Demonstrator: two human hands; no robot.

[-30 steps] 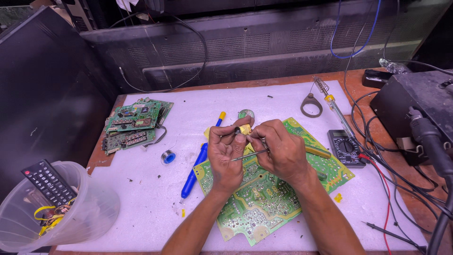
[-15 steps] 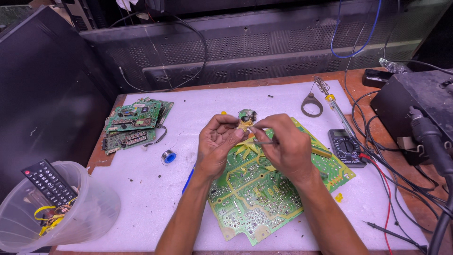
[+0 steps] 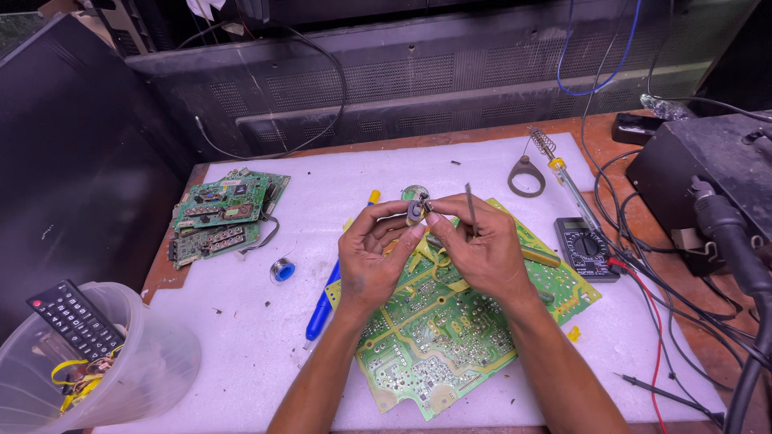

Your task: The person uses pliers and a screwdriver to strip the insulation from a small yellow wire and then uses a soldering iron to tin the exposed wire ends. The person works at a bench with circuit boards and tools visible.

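Observation:
My left hand [image 3: 371, 259] and my right hand [image 3: 480, 245] meet above a large green circuit board [image 3: 438, 337] that lies on the white foam mat [image 3: 241, 337]. Between the fingertips of both hands sits a small dark round component [image 3: 416, 210]. My right hand also grips thin metal tweezers [image 3: 470, 207] that stick up between its fingers. A blue and yellow pen-shaped tool [image 3: 326, 301] lies under my left wrist.
Two smaller green boards [image 3: 217, 215] are stacked at the left, a solder spool [image 3: 281, 271] beside them. A soldering iron on its stand [image 3: 555, 165], a multimeter [image 3: 585, 249] with red and black leads, and a black box [image 3: 700, 173] sit right. A plastic tub with a remote [image 3: 76, 337] stands front left.
Both hands have risen off the board and brought the small component up between the fingertips. The large board has shifted slightly under them.

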